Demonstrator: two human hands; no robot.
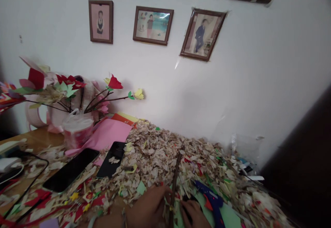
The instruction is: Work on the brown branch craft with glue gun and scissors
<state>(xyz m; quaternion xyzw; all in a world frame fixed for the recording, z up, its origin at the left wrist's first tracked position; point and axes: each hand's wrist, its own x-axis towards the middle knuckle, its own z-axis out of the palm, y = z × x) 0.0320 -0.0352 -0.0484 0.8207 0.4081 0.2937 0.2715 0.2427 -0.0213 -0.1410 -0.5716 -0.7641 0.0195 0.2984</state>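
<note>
A thin brown twig (176, 173) slants upward between my two hands, in front of a heap of pale petal-like scraps (157, 147). My left hand (148, 205) is closed at the twig's left side, its fingertips pinching the lower part. On the other side, my right hand (193, 214) has its fingers curled close to the twig's lower end. Something black shows by those fingers, and what they grip is hidden. Just right of that hand lies a blue glue gun (213, 200), over light green paper (230, 216).
Two black phones (71, 169) (111, 159) lie left of the heap. Behind them are pink paper (111, 131), a plastic-wrapped pink cup (77, 131) and paper flowers on twigs (113, 82). Cables (38, 166) cross the left side. A wall with framed photos (153, 24) rises behind.
</note>
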